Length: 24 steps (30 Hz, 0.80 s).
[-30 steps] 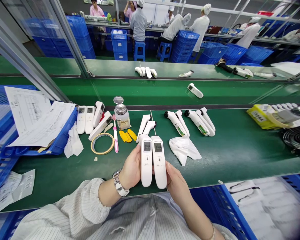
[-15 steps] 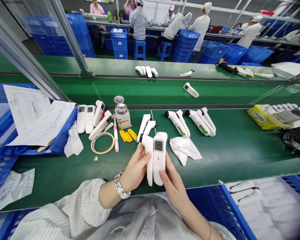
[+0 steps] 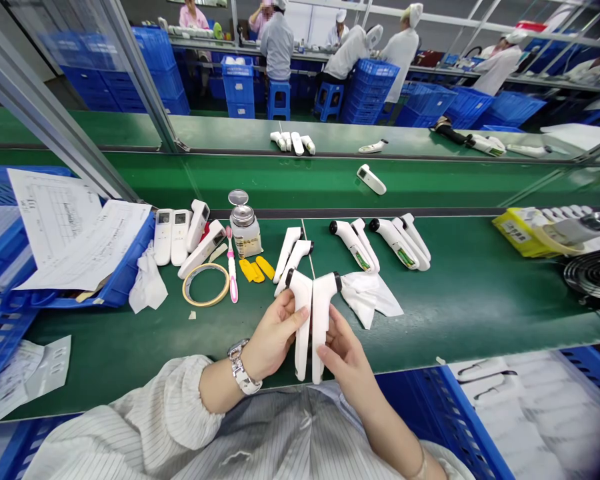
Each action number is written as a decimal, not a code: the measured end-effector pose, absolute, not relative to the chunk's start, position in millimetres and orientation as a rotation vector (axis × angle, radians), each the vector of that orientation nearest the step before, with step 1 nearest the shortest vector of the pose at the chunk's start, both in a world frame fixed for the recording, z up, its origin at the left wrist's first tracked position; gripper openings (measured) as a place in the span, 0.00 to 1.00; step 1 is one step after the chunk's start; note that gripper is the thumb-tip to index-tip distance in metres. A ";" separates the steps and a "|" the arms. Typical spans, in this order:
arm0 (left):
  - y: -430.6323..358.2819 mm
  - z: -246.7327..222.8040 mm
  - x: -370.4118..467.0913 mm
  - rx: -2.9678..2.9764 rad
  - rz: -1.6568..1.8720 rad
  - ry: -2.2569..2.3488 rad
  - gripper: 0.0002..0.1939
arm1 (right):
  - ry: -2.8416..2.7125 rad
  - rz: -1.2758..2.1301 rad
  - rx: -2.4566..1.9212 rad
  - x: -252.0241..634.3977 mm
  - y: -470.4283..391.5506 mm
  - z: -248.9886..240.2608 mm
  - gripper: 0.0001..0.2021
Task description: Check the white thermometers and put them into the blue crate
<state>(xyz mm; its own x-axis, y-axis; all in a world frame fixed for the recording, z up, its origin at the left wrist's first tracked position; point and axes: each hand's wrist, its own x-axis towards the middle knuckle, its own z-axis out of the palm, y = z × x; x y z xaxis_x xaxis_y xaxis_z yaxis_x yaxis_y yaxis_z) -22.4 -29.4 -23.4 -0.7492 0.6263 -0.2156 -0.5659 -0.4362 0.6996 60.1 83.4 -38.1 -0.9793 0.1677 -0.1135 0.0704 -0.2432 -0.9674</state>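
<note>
My left hand [image 3: 275, 330] is closed round a white infrared thermometer [image 3: 301, 320] with a dark sensor tip. In my right hand [image 3: 345, 347] is a second infrared thermometer [image 3: 323, 313], side-on, its dark tip pointing right. The two thermometers stand upright side by side over the bench edge, their backs close together. Just beyond them lie two more white thermometers [image 3: 286, 255], and to the right a crumpled white cloth [image 3: 365, 297]. Several thermometers [image 3: 403, 243], some with green circuit board showing, rest farther right.
On the left are a tape roll [image 3: 187, 293], a pink-and-white toothbrush [image 3: 231, 267], yellow finger cots [image 3: 256, 269], a dispenser bottle [image 3: 246, 233] and a blue basket [image 3: 125, 260] with papers. A thermometer [image 3: 371, 180] lies on the green conveyor. At right stands a yellow box [image 3: 523, 233]. Co-workers sit beyond.
The thermometer in my right hand has turned from showing its screen to side-on, its tip now pointing right. On the conveyor, the lone thermometer has shifted left.
</note>
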 end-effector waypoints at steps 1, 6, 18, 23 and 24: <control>-29.2 -24.2 -22.1 0.101 2.195 1.031 0.17 | -1.859 2.440 -0.325 60.1 84.0 -38.8 0.26; -29.1 -27.4 -22.4 0.075 2.194 1.131 0.22 | -1.726 2.567 -0.507 59.1 84.7 -39.2 0.17; -28.4 -29.2 -26.8 0.012 2.196 0.991 0.24 | -1.394 2.697 -0.652 54.2 87.8 -37.2 0.20; -26.9 -28.2 -27.5 0.064 2.201 0.990 0.20 | -1.404 2.724 -0.577 55.1 90.5 -38.5 0.20; -27.1 -27.8 -27.6 0.073 2.199 0.996 0.20 | -1.415 2.724 -0.557 55.2 91.1 -39.0 0.20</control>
<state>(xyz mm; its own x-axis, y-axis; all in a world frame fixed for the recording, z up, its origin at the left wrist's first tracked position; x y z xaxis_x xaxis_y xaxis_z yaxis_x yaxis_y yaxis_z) -27.6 -27.1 -27.8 -0.7457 0.6268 -0.2258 -0.5832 -0.4503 0.6761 55.2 91.1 -39.0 -0.9361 0.1814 -0.3015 0.1424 -0.5884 -0.7960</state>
